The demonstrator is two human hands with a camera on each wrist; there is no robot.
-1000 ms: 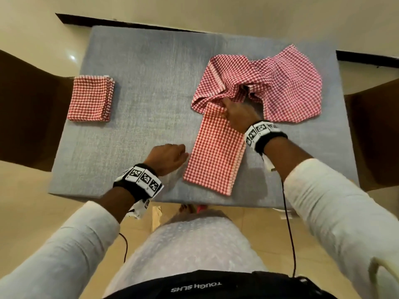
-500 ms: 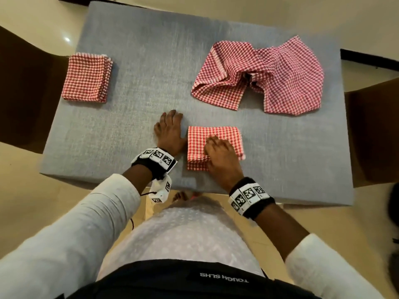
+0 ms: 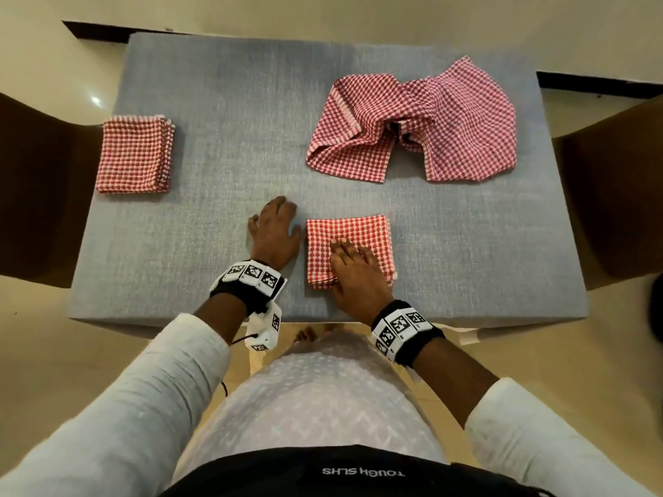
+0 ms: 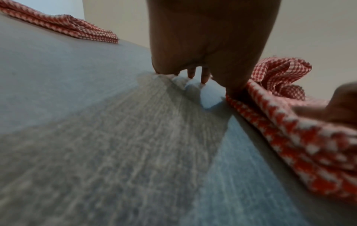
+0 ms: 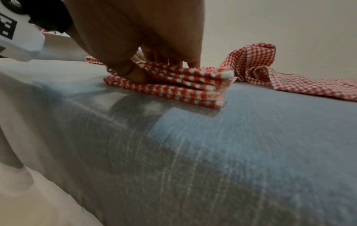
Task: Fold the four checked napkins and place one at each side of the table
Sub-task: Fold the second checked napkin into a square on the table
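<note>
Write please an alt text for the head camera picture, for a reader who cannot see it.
The right hand rests on a folded red-and-white checked napkin near the front edge of a grey fabric-covered table, and the left hand lies flat beside it. Another folded checked napkin lies at the left side; a crumpled heap of checked cloth lies far right.

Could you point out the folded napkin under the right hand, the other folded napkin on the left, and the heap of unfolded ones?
Near napkin (image 3: 353, 234), head view, bare top.
Left napkin (image 3: 134, 155), head view, middle.
Unfolded heap (image 3: 462, 127), head view, right cloth.
</note>
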